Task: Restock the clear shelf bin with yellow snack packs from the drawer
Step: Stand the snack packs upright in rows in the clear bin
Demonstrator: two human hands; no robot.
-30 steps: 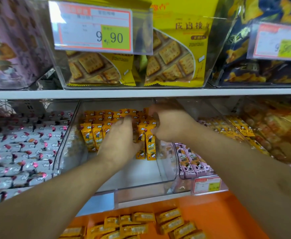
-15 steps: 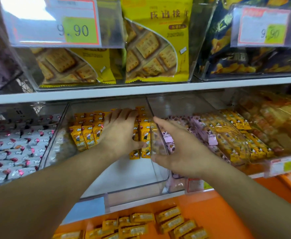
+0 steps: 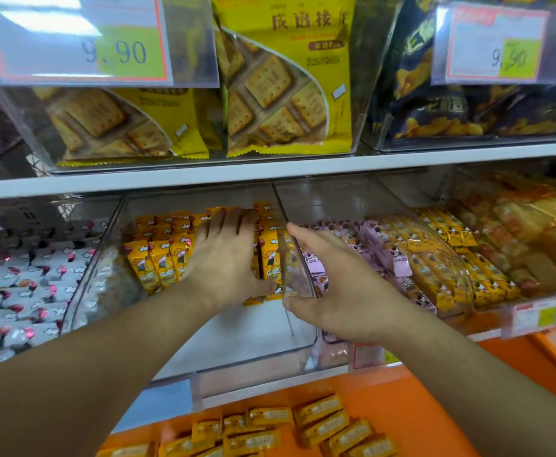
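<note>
The clear shelf bin [image 3: 253,366] sits on the middle shelf, its back half filled with rows of yellow snack packs [image 3: 161,263] and its front floor bare. My left hand [image 3: 227,255] reaches into the bin and presses flat on the packs with straight fingers. My right hand [image 3: 332,285] is spread against the bin's right wall, thumb low and fingers high, holding no pack. Below, the orange drawer [image 3: 418,407] holds more loose yellow snack packs [image 3: 270,430].
A bin of white and pink packs [image 3: 16,291] stands left, and bins of pink packs [image 3: 379,245] and orange packs [image 3: 441,268] stand right. The shelf above [image 3: 270,169] carries large cracker bags [image 3: 286,94] and price tags close over my hands.
My right hand has drawn back out of the packs to the bin's right wall. My left hand stays on the yellow packs. The view has shifted slightly right.
</note>
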